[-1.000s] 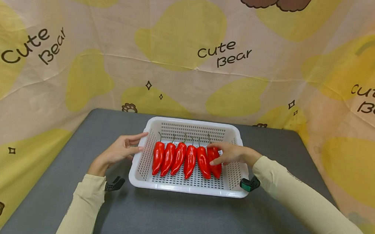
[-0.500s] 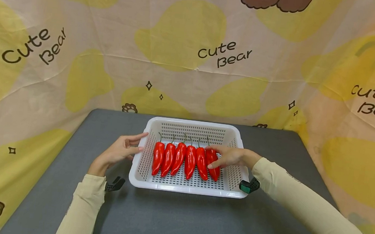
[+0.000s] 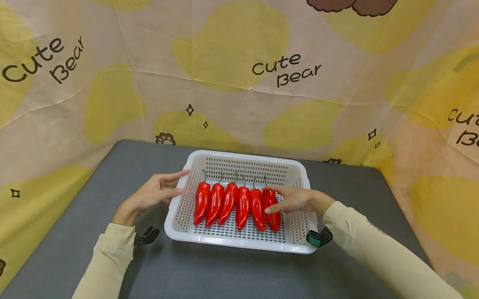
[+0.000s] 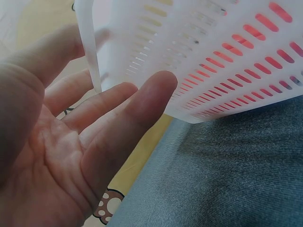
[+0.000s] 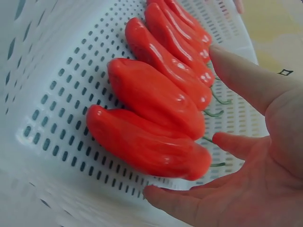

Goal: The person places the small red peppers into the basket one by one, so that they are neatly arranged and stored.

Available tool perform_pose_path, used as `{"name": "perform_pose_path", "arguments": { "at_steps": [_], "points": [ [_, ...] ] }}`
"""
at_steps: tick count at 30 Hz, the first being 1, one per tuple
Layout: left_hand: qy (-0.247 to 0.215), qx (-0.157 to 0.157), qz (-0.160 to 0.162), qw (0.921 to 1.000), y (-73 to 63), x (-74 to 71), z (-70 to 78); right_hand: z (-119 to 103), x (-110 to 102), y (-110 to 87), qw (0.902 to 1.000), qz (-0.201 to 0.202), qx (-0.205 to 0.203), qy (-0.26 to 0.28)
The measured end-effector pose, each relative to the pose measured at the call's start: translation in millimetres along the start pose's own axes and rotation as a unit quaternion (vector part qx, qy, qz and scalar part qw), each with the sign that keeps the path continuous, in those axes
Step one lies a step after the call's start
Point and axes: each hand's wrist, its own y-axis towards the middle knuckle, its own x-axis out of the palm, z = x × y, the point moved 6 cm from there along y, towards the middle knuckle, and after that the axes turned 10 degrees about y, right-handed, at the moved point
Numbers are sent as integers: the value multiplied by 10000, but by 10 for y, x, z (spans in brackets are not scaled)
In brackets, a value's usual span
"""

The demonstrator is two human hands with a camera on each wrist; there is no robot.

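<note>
Several glossy red chili peppers [image 3: 242,207] with thin green stems lie in a row in a white perforated plastic basket [image 3: 240,243], stems toward the far side. My right hand [image 3: 298,200] reaches into the basket at the right end of the row. Its spread fingers and thumb are around the stem end of the rightmost pepper [image 3: 274,222], not closed on it. In the right wrist view, a fingertip [image 5: 154,191] lies beside that pepper [image 5: 149,145]. My left hand [image 3: 153,194] touches the basket's left rim with extended fingers; its thumb [image 4: 158,92] is by the perforated wall [image 4: 213,56].
The basket stands on a dark grey tabletop [image 3: 228,281]. Behind and at both sides hangs a cloth [image 3: 232,39] with yellow patches and "Cute Bear" lettering. A dark band [image 3: 319,237] shows at the right wrist and another [image 3: 147,235] at the left.
The two rightmost peppers have shifted slightly left and now lie straighter with the row. My right hand moved slightly left with them, then stayed nearly still. My left hand has not moved.
</note>
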Motion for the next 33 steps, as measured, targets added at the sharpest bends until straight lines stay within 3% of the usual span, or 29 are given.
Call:
{"name": "perform_pose_path", "arguments": {
  "at_steps": [6, 11, 22, 27, 33],
  "points": [
    [16, 2, -22, 10000, -8, 3, 7, -60, -60, -46, 9999, 52, -151, -34],
    [12, -11, -30, 10000, -6, 3, 7, -131, -134, -82, 9985, -44, -536, -108],
    [86, 12, 3, 10000, -2, 6, -1, -187, -305, -182, 9898, -331, -1164, 757],
    [116, -25, 57, 9999, -7, -1, -8, -193, -411, -230, 9809, -156, -1574, 1136],
    [141, -55, 57, 9999, -11, -1, -3, -179, -553, -340, 9633, 114, -2165, 1581]
  ]
}}
